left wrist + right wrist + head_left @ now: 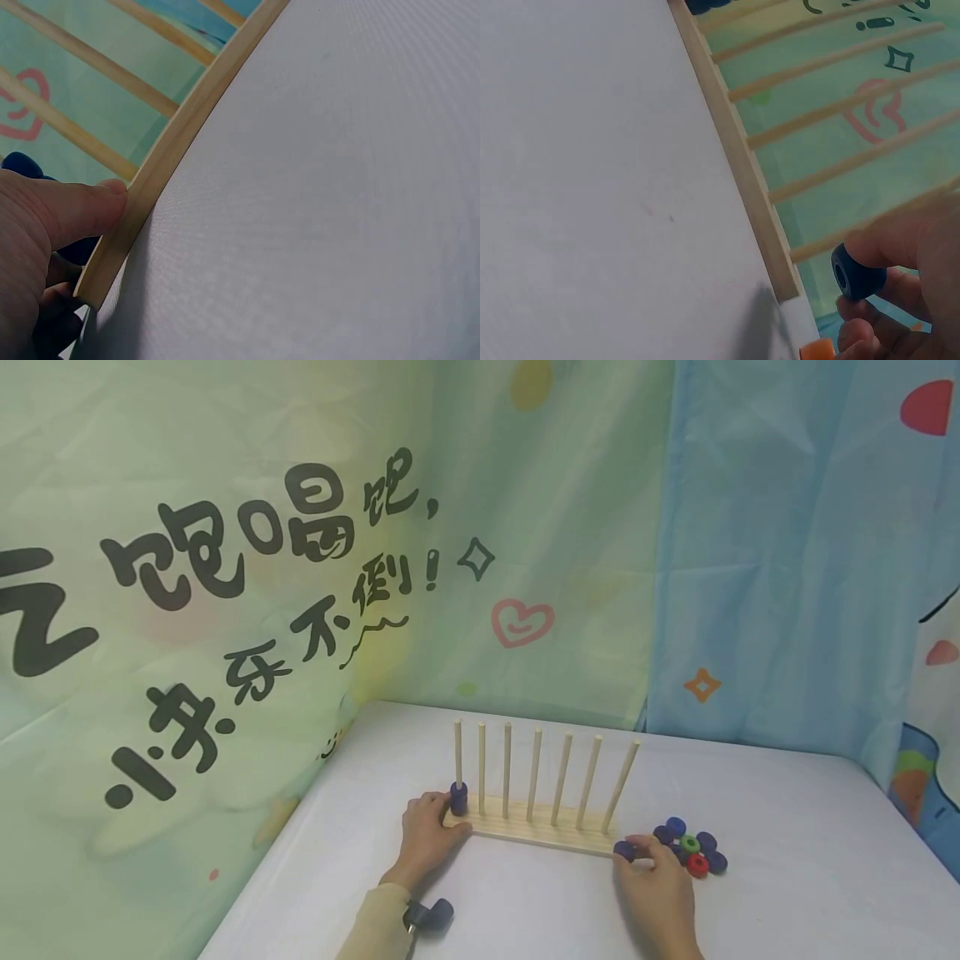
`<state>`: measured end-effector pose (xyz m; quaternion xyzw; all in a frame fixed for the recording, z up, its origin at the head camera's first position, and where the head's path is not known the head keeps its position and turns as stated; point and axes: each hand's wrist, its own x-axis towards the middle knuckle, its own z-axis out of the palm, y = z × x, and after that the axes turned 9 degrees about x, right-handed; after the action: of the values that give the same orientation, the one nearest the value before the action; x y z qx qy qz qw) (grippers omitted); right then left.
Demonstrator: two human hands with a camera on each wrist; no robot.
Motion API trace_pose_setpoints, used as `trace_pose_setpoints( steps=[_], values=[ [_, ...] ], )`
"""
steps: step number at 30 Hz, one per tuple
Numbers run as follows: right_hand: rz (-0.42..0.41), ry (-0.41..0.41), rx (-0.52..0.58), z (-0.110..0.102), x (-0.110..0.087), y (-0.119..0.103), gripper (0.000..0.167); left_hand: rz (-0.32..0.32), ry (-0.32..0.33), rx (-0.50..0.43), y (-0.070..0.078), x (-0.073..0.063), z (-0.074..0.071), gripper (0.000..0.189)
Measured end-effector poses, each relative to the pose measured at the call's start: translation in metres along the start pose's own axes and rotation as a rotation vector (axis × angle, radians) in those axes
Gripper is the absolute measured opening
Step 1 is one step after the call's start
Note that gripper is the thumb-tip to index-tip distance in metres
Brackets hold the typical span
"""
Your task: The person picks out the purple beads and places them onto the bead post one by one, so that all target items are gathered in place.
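Observation:
A wooden peg board (540, 835) with several upright pegs stands on the table. My left hand (429, 835) grips its left end, the thumb (90, 210) along the front edge and fingers behind. Dark blue beads (459, 799) are stacked on the leftmost peg, just beside that hand. At the board's right end my right hand (656, 885) pinches a dark blue bead (859, 274) between thumb and fingers. The bead's hole shows in the right wrist view, and it is off the pegs. The left hand's fingertips are partly hidden behind the board.
Right of the board lies a loose group of blue beads (717, 862), with a green bead (690, 843) and a red bead (697, 865) among them. The white table (525, 918) meets printed curtains (540, 568) at the back and left.

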<state>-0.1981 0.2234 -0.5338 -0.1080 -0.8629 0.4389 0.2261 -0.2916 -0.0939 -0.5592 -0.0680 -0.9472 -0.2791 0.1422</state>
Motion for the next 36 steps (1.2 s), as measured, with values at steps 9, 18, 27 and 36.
trace_pose_setpoints(
  steps=[9, 18, 27, 36],
  values=[
    [0.061, -0.139, 0.043, 0.011, -0.009, -0.012, 0.032, 0.006, 0.003, 0.004, 0.000, 0.000, 0.001, 0.055],
    [0.074, -0.239, 0.055, 0.022, -0.018, -0.018, 0.034, -0.005, -0.003, -0.009, 0.001, -0.001, 0.000, 0.056],
    [0.042, -0.257, 0.013, 0.030, -0.023, -0.024, 0.033, -0.014, -0.009, -0.021, 0.002, -0.002, -0.002, 0.057],
    [0.025, -0.286, 0.015, 0.034, -0.027, -0.027, 0.036, -0.012, -0.013, -0.020, 0.004, -0.003, -0.002, 0.058]
  ],
)
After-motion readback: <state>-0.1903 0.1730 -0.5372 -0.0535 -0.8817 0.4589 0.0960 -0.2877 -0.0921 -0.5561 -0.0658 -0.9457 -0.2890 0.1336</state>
